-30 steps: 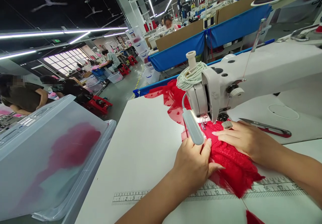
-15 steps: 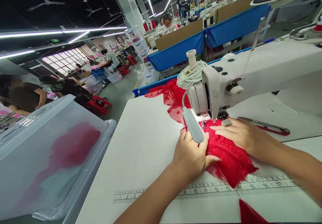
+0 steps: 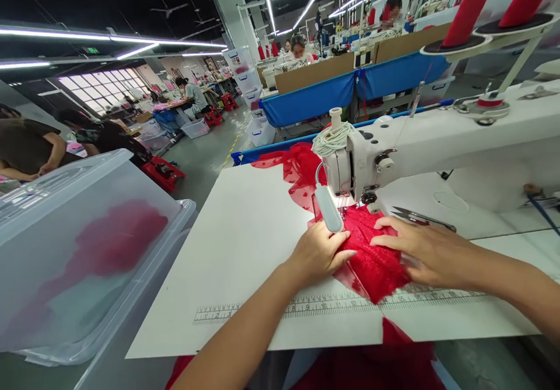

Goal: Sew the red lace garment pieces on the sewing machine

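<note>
Red lace fabric [image 3: 371, 264] lies bunched on the white table under the needle area of a white sewing machine [image 3: 420, 148]. My left hand [image 3: 317, 256] rests at the fabric's left edge, its thumb stretched out over the cloth and apart from the index finger. Part of that hand's front is behind a small grey lamp [image 3: 329, 210]. On the right side, my right hand [image 3: 422, 253] touches the lace with spread, bent fingers, the thumb held apart. Just beyond it lie thread snips [image 3: 424, 219] on the machine bed.
A printed ruler [image 3: 306, 307] runs along the table's front. Sheer red fabric [image 3: 301, 168] spreads behind the machine head. A clear plastic bin [image 3: 100, 250] stands at left. Red thread cones [image 3: 470, 7] are at upper right. Other people sit at tables further back.
The view has shifted, showing more of the machine and the table's front edge. My right hand has drawn back over the fabric, its fingers more spread. The left hand stays at the fabric's edge.
</note>
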`<act>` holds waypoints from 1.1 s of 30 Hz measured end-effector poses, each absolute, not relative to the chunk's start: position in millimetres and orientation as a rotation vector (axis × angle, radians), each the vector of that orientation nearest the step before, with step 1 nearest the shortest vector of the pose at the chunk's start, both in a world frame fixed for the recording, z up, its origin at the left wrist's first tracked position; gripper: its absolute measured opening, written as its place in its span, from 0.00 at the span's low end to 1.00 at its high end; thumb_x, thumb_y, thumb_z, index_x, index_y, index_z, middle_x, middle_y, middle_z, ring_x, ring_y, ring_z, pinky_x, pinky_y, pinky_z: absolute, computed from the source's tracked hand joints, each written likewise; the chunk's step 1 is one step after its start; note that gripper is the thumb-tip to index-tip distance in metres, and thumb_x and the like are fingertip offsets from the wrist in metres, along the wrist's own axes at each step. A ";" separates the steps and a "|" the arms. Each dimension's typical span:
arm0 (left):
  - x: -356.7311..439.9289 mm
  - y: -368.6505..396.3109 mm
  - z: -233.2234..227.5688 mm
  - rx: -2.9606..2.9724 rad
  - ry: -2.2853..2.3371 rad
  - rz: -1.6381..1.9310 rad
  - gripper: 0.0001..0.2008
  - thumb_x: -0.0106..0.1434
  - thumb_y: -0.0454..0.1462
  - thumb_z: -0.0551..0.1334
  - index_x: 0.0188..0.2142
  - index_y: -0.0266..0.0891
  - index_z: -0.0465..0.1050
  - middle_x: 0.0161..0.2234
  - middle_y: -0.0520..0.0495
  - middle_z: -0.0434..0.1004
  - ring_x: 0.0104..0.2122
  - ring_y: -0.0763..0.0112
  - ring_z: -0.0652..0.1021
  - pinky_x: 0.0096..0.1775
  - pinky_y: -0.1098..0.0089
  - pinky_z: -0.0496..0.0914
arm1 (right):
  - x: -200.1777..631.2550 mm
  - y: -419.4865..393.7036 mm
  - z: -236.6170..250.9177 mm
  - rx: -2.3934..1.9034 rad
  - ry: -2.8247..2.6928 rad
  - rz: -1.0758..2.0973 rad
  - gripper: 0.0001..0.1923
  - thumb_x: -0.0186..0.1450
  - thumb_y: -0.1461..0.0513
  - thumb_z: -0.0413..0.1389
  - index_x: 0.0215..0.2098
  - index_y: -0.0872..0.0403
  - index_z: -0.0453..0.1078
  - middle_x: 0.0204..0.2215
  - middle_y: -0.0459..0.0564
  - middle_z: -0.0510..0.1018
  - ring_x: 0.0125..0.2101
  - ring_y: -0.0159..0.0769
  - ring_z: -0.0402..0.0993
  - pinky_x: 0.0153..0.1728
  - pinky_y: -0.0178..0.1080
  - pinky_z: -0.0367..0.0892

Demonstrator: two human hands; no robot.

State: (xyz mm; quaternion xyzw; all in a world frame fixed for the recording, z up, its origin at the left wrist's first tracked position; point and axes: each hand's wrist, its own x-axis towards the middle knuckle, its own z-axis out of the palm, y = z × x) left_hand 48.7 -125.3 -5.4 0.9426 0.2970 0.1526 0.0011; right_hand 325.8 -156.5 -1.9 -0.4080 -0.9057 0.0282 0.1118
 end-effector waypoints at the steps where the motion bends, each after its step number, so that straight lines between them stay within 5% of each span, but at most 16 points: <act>1: 49.1 -125.2 -5.9 2.964 0.941 0.469 0.27 0.77 0.51 0.47 0.51 0.33 0.75 0.44 0.36 0.78 0.42 0.57 0.78 0.42 0.58 0.74 | 323.5 -156.7 -1.8 -1.210 -2.682 0.057 0.19 0.55 0.69 0.53 0.42 0.46 0.72 0.51 0.49 0.74 0.27 0.33 0.71 0.21 0.36 0.49; 4: 49.7 -126.2 -6.3 3.005 0.951 0.405 0.24 0.75 0.50 0.50 0.52 0.34 0.74 0.45 0.36 0.77 0.40 0.57 0.77 0.42 0.59 0.73 | 319.3 -150.2 -4.2 -1.155 -2.611 0.019 0.14 0.55 0.73 0.49 0.34 0.50 0.67 0.44 0.48 0.77 0.22 0.31 0.66 0.20 0.37 0.46; 11: 48.5 -129.6 -4.1 3.043 0.990 0.329 0.23 0.73 0.51 0.56 0.55 0.35 0.72 0.48 0.37 0.76 0.39 0.60 0.77 0.41 0.62 0.72 | 332.7 -139.0 -2.8 -0.893 -2.326 0.236 0.14 0.64 0.73 0.44 0.35 0.49 0.64 0.35 0.47 0.78 0.35 0.35 0.76 0.34 0.36 0.69; 17: 49.6 -130.8 -3.0 3.139 0.931 0.429 0.20 0.75 0.49 0.53 0.54 0.41 0.75 0.48 0.40 0.76 0.39 0.62 0.76 0.41 0.63 0.69 | 335.6 -146.4 -10.0 -0.738 -2.509 0.027 0.32 0.59 0.75 0.45 0.59 0.52 0.65 0.50 0.58 0.76 0.47 0.41 0.75 0.41 0.40 0.72; 22: 48.9 -134.0 6.1 3.220 0.896 0.336 0.22 0.74 0.50 0.54 0.58 0.42 0.73 0.49 0.39 0.76 0.38 0.62 0.76 0.41 0.63 0.67 | 323.6 -141.7 -1.6 -0.817 -2.438 -0.231 0.17 0.65 0.73 0.45 0.39 0.51 0.71 0.34 0.50 0.74 0.32 0.38 0.70 0.27 0.36 0.62; 27: 45.8 -151.1 13.2 3.270 0.804 0.281 0.40 0.67 0.63 0.56 0.62 0.33 0.67 0.51 0.35 0.76 0.44 0.56 0.77 0.47 0.58 0.69 | 312.1 -130.2 -1.9 -0.809 -2.406 -0.073 0.14 0.62 0.74 0.46 0.35 0.51 0.67 0.41 0.50 0.78 0.28 0.33 0.70 0.22 0.33 0.56; 31: 45.4 -164.7 3.1 3.359 0.783 0.288 0.12 0.74 0.42 0.57 0.45 0.35 0.74 0.40 0.42 0.80 0.35 0.66 0.78 0.35 0.67 0.69 | 304.9 -127.6 -7.8 -0.746 -2.373 0.120 0.13 0.64 0.73 0.44 0.31 0.51 0.63 0.28 0.46 0.72 0.26 0.33 0.67 0.27 0.34 0.63; 33: 45.7 -166.0 -1.0 3.400 0.757 0.326 0.12 0.73 0.29 0.52 0.36 0.36 0.73 0.38 0.44 0.80 0.32 0.69 0.77 0.32 0.70 0.68 | 303.7 -129.8 -8.7 -0.714 -2.376 0.196 0.12 0.64 0.72 0.45 0.34 0.51 0.65 0.29 0.47 0.72 0.27 0.33 0.67 0.29 0.34 0.65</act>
